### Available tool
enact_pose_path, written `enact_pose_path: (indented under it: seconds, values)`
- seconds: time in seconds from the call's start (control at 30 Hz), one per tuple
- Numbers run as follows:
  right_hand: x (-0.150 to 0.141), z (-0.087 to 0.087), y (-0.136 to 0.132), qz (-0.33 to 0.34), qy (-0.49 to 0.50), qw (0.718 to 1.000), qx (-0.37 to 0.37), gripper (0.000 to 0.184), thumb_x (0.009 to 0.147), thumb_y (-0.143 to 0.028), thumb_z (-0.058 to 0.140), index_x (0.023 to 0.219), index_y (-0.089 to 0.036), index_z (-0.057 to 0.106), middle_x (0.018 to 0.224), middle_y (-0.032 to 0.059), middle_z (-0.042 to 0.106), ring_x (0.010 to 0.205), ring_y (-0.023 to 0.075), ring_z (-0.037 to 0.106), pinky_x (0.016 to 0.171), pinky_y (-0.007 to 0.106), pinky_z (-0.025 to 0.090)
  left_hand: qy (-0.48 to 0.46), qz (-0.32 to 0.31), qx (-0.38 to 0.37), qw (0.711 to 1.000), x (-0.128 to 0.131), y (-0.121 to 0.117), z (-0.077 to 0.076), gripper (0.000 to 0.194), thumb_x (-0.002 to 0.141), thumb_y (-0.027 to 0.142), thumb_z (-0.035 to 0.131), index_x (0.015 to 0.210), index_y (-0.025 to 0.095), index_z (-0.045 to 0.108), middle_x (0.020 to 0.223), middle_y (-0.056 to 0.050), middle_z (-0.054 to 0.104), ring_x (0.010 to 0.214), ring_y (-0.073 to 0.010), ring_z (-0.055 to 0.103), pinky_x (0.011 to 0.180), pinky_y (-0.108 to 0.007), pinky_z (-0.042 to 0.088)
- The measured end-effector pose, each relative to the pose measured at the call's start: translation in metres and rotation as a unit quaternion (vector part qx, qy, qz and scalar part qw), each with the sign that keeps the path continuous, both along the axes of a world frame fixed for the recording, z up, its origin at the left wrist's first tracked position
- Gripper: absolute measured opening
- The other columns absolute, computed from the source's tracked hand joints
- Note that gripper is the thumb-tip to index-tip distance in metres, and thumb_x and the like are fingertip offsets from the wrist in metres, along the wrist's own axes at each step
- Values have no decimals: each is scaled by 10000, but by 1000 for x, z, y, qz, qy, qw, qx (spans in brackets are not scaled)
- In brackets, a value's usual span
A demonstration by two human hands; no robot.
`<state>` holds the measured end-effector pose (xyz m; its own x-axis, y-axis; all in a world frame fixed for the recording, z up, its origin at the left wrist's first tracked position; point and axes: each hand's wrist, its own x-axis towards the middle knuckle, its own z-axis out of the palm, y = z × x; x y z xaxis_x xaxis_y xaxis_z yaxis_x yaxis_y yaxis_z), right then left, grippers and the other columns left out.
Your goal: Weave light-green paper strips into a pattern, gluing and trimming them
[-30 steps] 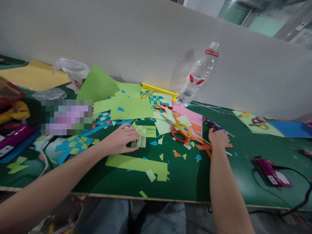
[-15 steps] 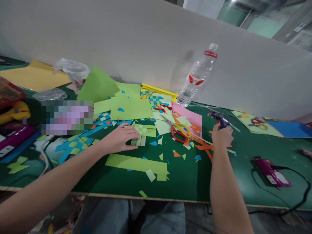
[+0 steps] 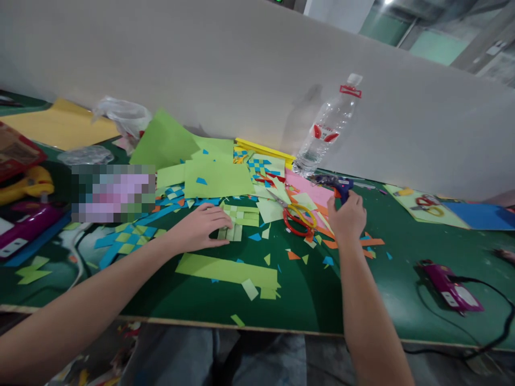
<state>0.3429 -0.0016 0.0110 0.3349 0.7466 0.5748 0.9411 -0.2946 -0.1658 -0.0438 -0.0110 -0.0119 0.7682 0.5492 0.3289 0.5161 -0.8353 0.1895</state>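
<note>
Currently, left hand (image 3: 203, 229) rests half-spread on pale-green woven-paper mat (image 3: 241, 217), twelve o'clock; right hand (image 3: 348, 220) curled round dark-blue plastic glue gun (image 3: 341, 186), one o'clock. I'd call weave formed; edges, half hidden, perhaps unglued.

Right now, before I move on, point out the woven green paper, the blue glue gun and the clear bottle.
Woven green paper (image 3: 243, 215): head view, on its woven strips.
Blue glue gun (image 3: 343, 186): head view, on its body.
Clear bottle (image 3: 325, 134): head view, on its label.
</note>
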Motion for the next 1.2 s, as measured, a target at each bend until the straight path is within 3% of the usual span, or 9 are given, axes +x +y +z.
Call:
enact_pose_path:
  seconds: [0.23,0.83,1.2]
  values:
    - [-3,-7,2,14,-28,999,-25,539,862,-427,411,1257,-63,453,1124,197,575,1031,316,555,895,418,402,19,-7,-7,1000,1,-1,2,220,883,417,552,966,250,666,1030,-23,711,994,-201,618,984,-386,338]
    - [-13,4,-3,47,-21,999,8,532,853,-434,425,1243,-76,469,1130,193,586,1026,313,565,875,401,413,24,17,42,999,3,-3,-2,211,909,363,508,1015,247,649,982,-32,725,918,-203,631,981,-420,330]
    - [-13,2,-3,57,-21,998,9,516,849,-426,431,1224,-75,484,1107,193,599,1009,307,574,869,403,421,25,27,23,999,3,-2,-2,232,939,363,471,977,233,659,980,-28,729,900,-184,638,971,-391,340]
